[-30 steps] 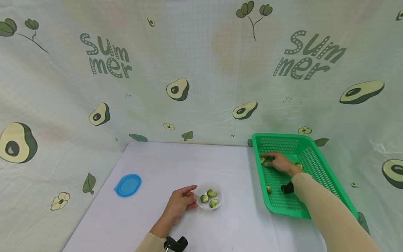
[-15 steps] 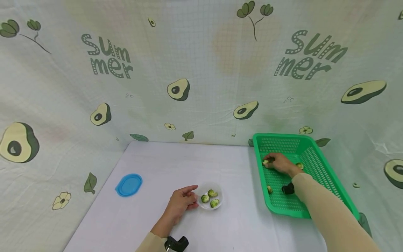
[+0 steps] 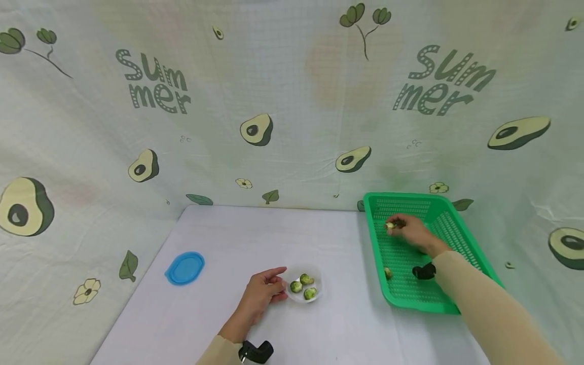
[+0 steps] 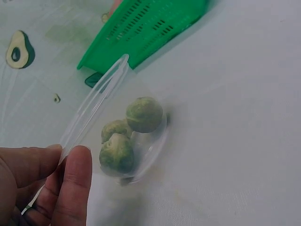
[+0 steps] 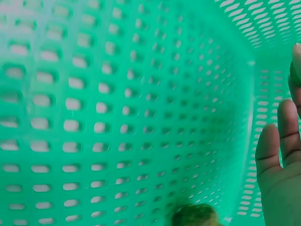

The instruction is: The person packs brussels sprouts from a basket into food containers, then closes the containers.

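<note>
In the head view a small clear plastic bowl (image 3: 298, 270) stands on the white table with 3 Brussels sprouts (image 3: 309, 293) in it. My left hand (image 3: 262, 294) pinches its near-left rim between thumb and fingers, as the left wrist view shows of the bowl (image 4: 94, 103). Inside the green basket (image 3: 375, 243), my right hand (image 3: 416, 235) holds a Brussels sprout (image 3: 390, 225) at its fingertips. Another sprout (image 3: 388, 273) lies by the basket's left wall. The right wrist view shows the held sprout (image 5: 295, 74) only at its edge, and a loose sprout (image 5: 194, 216) below.
A blue lid (image 3: 185, 268) with a tab lies on the left of the table (image 3: 255, 233). The basket's raised walls surround my right hand. Behind the table hangs a sheet (image 3: 292, 91) printed with avocados.
My right hand has gathered the sprout from beside the basket's left wall and lifted it, shifting a little to the right. My left hand has stayed at the bowl.
</note>
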Demonstrator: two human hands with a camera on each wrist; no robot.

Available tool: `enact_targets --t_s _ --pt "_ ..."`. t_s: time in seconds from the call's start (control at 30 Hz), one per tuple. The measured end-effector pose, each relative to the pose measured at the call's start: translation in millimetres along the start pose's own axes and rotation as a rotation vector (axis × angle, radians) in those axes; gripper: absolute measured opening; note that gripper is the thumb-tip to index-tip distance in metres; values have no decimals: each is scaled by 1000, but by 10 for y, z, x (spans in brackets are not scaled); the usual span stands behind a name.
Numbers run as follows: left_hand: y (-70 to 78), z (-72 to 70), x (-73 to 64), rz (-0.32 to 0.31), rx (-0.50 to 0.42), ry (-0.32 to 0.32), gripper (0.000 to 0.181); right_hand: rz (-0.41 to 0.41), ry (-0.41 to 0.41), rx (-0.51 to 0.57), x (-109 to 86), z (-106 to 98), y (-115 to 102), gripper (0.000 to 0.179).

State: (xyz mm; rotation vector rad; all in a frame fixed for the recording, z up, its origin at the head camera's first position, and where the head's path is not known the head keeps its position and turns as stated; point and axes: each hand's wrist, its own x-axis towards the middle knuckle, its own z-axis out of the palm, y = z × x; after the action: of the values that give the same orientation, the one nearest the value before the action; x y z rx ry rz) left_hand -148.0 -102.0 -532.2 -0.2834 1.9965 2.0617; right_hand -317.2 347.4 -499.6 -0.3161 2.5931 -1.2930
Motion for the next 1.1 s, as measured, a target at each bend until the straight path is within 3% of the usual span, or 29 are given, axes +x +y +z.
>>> enact_targets --t_s 0.63,1.1 --pt "-31 39 8 18 -19 -8 50 -85 110 -23 -354 39 -537 40" --pt "2 67 -16 12 -18 5 49 -163 134 99 -534 326 -978 27"
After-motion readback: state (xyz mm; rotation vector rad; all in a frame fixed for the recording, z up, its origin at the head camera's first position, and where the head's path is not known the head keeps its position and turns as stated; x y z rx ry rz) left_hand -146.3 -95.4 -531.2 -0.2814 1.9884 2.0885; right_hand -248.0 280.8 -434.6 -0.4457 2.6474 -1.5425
